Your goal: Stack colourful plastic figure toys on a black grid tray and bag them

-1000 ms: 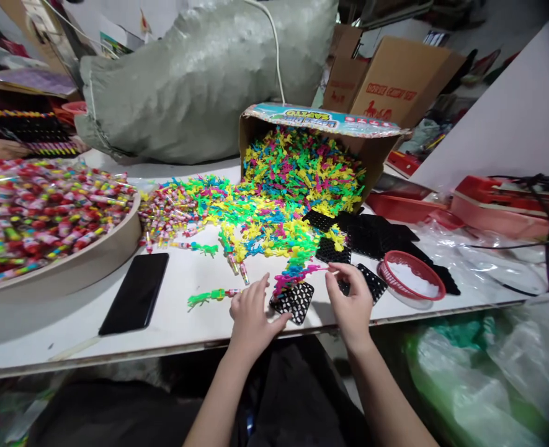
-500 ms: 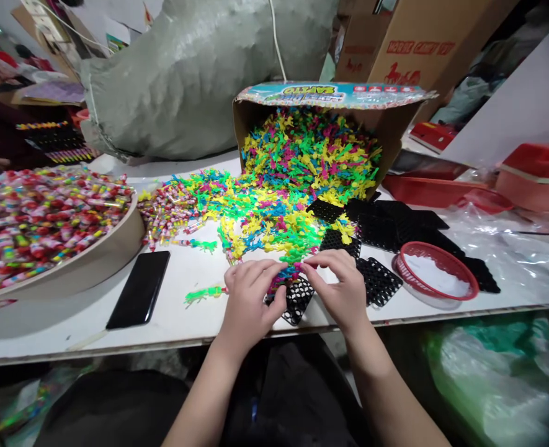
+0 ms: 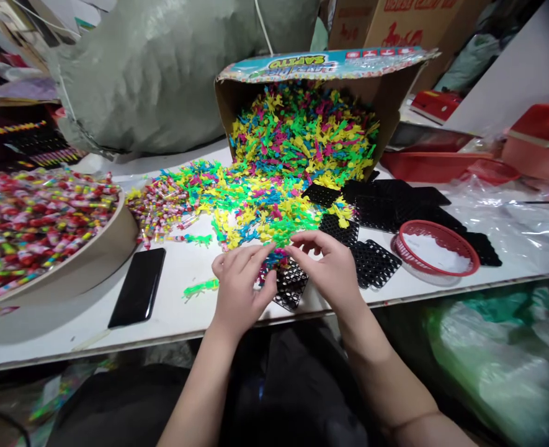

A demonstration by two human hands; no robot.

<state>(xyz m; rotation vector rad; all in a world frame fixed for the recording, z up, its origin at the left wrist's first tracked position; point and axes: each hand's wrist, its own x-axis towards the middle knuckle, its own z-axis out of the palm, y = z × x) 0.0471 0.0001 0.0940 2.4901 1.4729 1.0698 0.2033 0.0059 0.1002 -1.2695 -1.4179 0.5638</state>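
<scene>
My left hand (image 3: pixel 244 282) rests over the near side of a black perforated tray (image 3: pixel 291 288), fingers bent and its thumb apart from them. Small pink and blue plastic figures (image 3: pixel 281 256) lie on the tray between my hands. On the tray's right side my right hand (image 3: pixel 330 267) has thumb and index fingertip drawn together in a pinch; what sits between them is too small to make out. Just beyond my fingertips spreads a loose heap of green, yellow, blue and pink figures (image 3: pixel 255 211). Left of my left hand lies a green figure (image 3: pixel 200 287).
An open carton (image 3: pixel 223 102) on its side spills figures. At left are a tub (image 3: pixel 116 239) of candy-like tubes and a black phone (image 3: pixel 137 287). More black trays (image 3: pixel 375 264), a red basket (image 3: pixel 402 248) and clear plastic (image 3: pixel 511 230) stand right. A grey sack (image 3: pixel 139 81) lies behind.
The view has shifted slightly, so most things sit a little higher and further left. Both hands stay over the tray; the right hand's fingertips have lifted slightly from the pink figure.
</scene>
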